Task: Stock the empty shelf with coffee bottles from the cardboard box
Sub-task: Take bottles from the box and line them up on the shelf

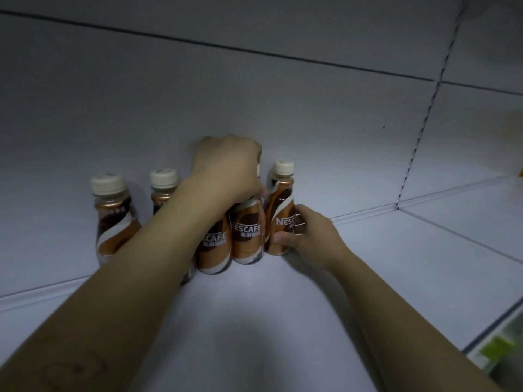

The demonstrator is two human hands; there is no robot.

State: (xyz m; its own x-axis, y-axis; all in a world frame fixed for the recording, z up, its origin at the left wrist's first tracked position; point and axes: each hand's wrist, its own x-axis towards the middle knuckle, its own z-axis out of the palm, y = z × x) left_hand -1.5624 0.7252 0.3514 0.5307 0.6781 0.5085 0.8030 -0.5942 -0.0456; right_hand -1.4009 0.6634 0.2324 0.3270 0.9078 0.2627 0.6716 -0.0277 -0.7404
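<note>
Several brown-and-gold coffee bottles with cream caps stand in a row at the back of the white shelf (283, 321). My left hand (229, 168) reaches over the top of two middle bottles (246, 236) and grips them by their necks, hiding their caps. My right hand (308, 233) holds the lower side of the rightmost bottle (280, 216), which stands upright beside them. Two more bottles stand to the left, the leftmost bottle (113, 216) apart and another bottle (162, 185) half hidden behind my left forearm. The cardboard box is out of view.
The shelf's white back panel (283, 108) rises behind the bottles. A perforated upright (418, 140) divides this bay from another white shelf bay (467, 222) on the right. Green packaged goods (503, 349) show on a lower shelf at the bottom right.
</note>
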